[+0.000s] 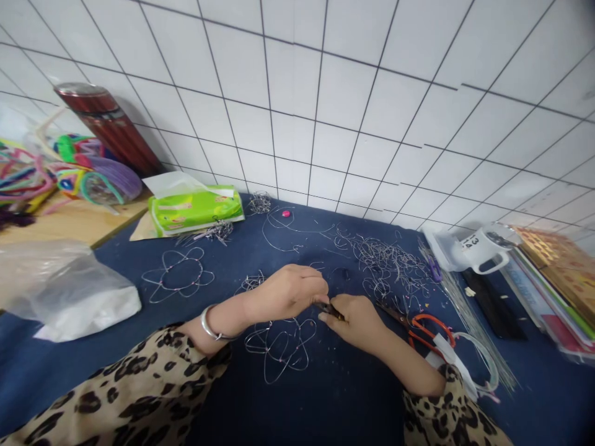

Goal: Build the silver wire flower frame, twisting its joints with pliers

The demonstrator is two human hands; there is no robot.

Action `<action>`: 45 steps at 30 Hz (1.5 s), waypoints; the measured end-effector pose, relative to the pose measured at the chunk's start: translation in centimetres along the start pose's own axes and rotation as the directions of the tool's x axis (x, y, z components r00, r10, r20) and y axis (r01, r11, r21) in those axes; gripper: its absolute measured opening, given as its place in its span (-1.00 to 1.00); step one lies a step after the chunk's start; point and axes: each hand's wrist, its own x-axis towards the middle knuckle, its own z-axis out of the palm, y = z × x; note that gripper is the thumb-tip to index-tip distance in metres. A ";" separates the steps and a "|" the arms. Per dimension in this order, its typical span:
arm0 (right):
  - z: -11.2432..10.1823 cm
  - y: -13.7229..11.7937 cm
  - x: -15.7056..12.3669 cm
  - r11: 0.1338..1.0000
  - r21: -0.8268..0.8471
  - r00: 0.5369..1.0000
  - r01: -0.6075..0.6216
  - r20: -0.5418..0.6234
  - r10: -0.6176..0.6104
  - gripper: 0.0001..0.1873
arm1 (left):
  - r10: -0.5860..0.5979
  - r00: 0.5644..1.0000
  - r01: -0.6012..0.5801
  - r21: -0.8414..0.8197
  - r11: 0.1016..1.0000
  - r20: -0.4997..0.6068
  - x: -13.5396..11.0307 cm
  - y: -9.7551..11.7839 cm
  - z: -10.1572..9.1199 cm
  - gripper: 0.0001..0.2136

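Observation:
My right hand (359,319) is wrapped round a small pair of pliers (333,309) with dark jaws and a bit of yellow on the handle. The jaws point left, to the fingertips of my left hand (292,291). Those fingertips are pinched together at the jaws; what they hold is too small to make out. Below my left wrist lies a flower shape of bent wire (281,359) with tiny pink beads. A second wire flower (181,272) lies further left, and more coiled wire (251,282) shows partly behind my left forearm.
Tangled wire scraps (390,263) lie behind my right hand. Orange-handled scissors (432,328) and straight wires (474,328) are to the right, near a white mug (486,248). At left stand a green tissue pack (195,210), a plastic bag (88,291) and a red flask (109,127).

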 end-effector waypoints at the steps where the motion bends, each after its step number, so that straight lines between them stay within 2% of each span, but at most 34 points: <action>1: -0.1 0.0 0.0 1.000 0.029 1.000 -0.006 0.017 0.005 -0.68 | 0.003 1.000 -0.003 -0.005 1.000 -0.004 0.0 0.0 0.0 -0.83; 8: -0.8 0.3 0.1 0.983 0.185 0.993 -0.016 0.116 -0.006 -0.64 | -0.006 1.000 0.004 -0.086 0.996 -0.028 0.2 0.1 0.2 -0.84; 13: -0.5 0.1 0.0 0.986 0.162 0.991 -0.047 0.134 0.025 -0.64 | -0.085 0.996 0.074 -0.234 0.969 -0.035 0.5 -0.9 0.7 -0.84; 16: -0.1 -0.2 -0.1 0.993 0.086 0.994 -0.082 0.083 0.075 -0.67 | -0.159 0.987 0.141 -0.330 0.933 -0.030 0.5 -1.8 1.2 -0.85; 21: 0.2 -0.5 -0.1 0.989 -0.087 0.993 -0.115 -0.043 0.112 -0.72 | -0.303 0.949 0.224 -0.482 0.847 -0.092 0.5 -2.5 2.0 -0.84; 27: 0.2 0.0 -0.1 0.988 -0.110 0.991 -0.112 -0.083 0.103 -0.75 | -0.381 0.917 0.253 -0.564 0.786 -0.119 0.3 -2.8 1.9 -0.84; 29: 0.3 0.4 0.0 0.989 -0.049 0.985 -0.142 -0.103 0.137 -0.76 | -0.405 0.904 0.266 -0.561 0.784 -0.136 0.3 -3.0 1.8 -0.83; 31: 0.2 0.8 0.2 0.974 0.101 0.968 -0.205 -0.124 0.217 -0.75 | -0.437 0.885 0.288 -0.549 0.784 -0.160 0.3 -3.2 1.7 -0.83; 35: -0.5 1.3 0.5 0.864 0.422 0.926 -0.276 -0.123 0.356 -0.74 | -0.479 0.861 0.341 -0.507 0.792 -0.170 0.4 -3.1 2.0 -0.83; 38: -0.9 0.9 0.5 0.749 0.621 0.931 -0.231 -0.083 0.355 -0.74 | -0.435 0.889 0.329 -0.459 0.825 -0.145 0.7 -2.3 2.6 -0.83; 41: -0.8 0.2 0.4 0.675 0.711 0.949 -0.195 -0.037 0.313 -0.76 | -0.408 0.906 0.320 -0.446 0.836 -0.115 0.9 -1.2 3.3 -0.84; 43: -0.6 -0.1 0.3 0.661 0.727 0.955 -0.187 -0.023 0.295 -0.78 | -0.438 0.895 0.346 -0.497 0.796 -0.079 0.9 -0.6 3.8 -0.85; 45: -0.4 -0.2 0.2 0.643 0.747 0.952 -0.171 -0.043 0.303 -0.80 | -0.489 0.872 0.379 -0.588 0.715 -0.033 0.9 -0.2 4.0 -0.84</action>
